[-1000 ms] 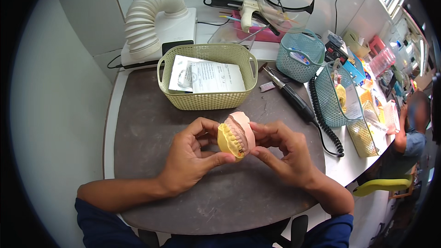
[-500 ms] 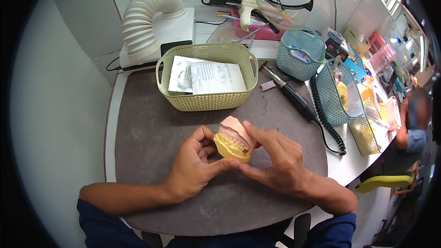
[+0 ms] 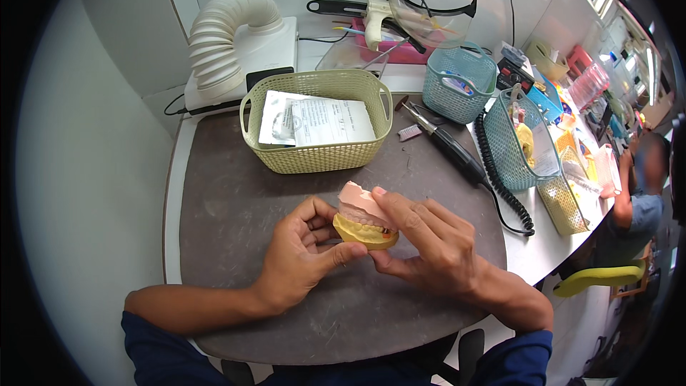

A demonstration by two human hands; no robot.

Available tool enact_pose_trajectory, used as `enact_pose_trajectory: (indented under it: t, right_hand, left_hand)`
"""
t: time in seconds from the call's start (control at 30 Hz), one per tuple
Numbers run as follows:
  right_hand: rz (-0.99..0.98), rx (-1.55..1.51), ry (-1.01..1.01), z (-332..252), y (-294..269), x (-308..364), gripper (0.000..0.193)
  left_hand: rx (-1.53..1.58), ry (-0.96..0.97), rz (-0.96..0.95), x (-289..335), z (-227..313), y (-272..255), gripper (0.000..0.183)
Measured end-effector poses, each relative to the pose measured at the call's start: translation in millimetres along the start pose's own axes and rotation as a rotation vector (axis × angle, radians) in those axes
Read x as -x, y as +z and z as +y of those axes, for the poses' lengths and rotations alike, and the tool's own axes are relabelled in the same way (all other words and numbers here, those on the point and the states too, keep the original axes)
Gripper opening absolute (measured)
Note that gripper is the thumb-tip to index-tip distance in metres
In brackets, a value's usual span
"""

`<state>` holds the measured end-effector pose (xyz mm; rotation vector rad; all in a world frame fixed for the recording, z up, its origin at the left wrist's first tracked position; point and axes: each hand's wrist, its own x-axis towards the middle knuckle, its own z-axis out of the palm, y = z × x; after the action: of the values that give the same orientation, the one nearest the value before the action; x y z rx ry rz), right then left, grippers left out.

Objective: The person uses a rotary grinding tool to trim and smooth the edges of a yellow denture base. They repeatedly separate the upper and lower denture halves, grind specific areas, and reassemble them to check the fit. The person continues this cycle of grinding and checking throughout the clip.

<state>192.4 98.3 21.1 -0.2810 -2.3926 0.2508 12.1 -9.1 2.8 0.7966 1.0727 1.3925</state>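
**Pink cast (image 3: 362,202) swung up over yellow cast (image 3: 359,235)!**

And round it is brought! From a steep sideways lean a second ago, the pair has been turned nearly level over the surface (image 3: 250,336), on the near side of the green basket (image 3: 321,160). The yellow cast is pinched by the left hand (image 3: 296,254); the pink is steadied from above by the right hand (image 3: 439,246), its thumb tucked low near the yellow base. The bite (far side hidden) can now, it seems, be read more easily.
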Motion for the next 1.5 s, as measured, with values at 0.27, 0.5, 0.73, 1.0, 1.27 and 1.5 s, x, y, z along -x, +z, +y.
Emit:
enact_pose_trajectory:
  t: [0.27, 0.5, 0.73, 1.0, 1.27, 1.5]
  right_hand:
    - [-0.052, -0.055, -0.001, -0.6, -4.1, -1.6, 0.068]
    - [-0.077, -0.097, 0.029, -2.4, -8.0, -4.1, 0.066]
    - [-0.086, -0.134, 0.053, -1.6, -11.9, -5.8, 0.066]
    - [-0.081, -0.171, 0.064, -3.2, -14.5, -8.3, 0.066]
    - [-0.100, -0.176, 0.072, -3.9, -15.7, -8.1, 0.067]
    - [-0.098, -0.179, 0.065, -3.3, -14.4, -7.4, 0.068]
  left_hand:
    - [-0.022, -0.007, -0.020, -0.1, -1.4, -0.5, 0.037]
    - [-0.001, -0.073, -0.033, 1.5, 0.6, -0.6, 0.036]
    - [0.101, -0.117, -0.074, 1.6, -1.9, 0.4, 0.032]
    - [0.213, -0.208, -0.099, 1.8, -3.4, -0.2, 0.032]
    - [0.231, -0.233, -0.110, 2.2, -2.4, 0.2, 0.033]
    - [0.235, -0.233, -0.099, 2.8, -1.6, 1.2, 0.034]
